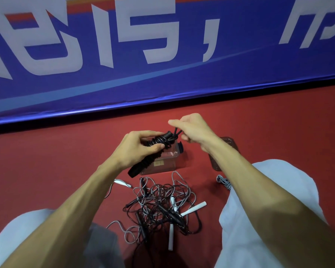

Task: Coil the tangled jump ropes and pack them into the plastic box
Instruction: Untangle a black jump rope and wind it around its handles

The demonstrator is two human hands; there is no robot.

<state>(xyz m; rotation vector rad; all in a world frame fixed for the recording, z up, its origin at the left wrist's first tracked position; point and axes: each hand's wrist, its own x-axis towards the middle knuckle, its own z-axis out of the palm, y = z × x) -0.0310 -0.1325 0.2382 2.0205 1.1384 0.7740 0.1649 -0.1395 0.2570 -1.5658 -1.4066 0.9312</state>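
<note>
My left hand (137, 149) grips a black jump rope (155, 151) wound into a tight coil around its handles, held above the red floor. My right hand (191, 128) pinches the loose end of that black rope just to the right of the coil. Directly below the coil stands a clear plastic box (166, 161), partly hidden by the coil and my left hand. A tangled pile of black and grey jump ropes (162, 206) with white and black handles lies on the floor between my knees.
A dark lid (228, 144) lies on the floor right of the box, partly under my right forearm. A grey rope end (223, 181) pokes out beside my right knee. A blue banner wall (162, 64) bounds the floor ahead. My knees (269, 190) flank the pile.
</note>
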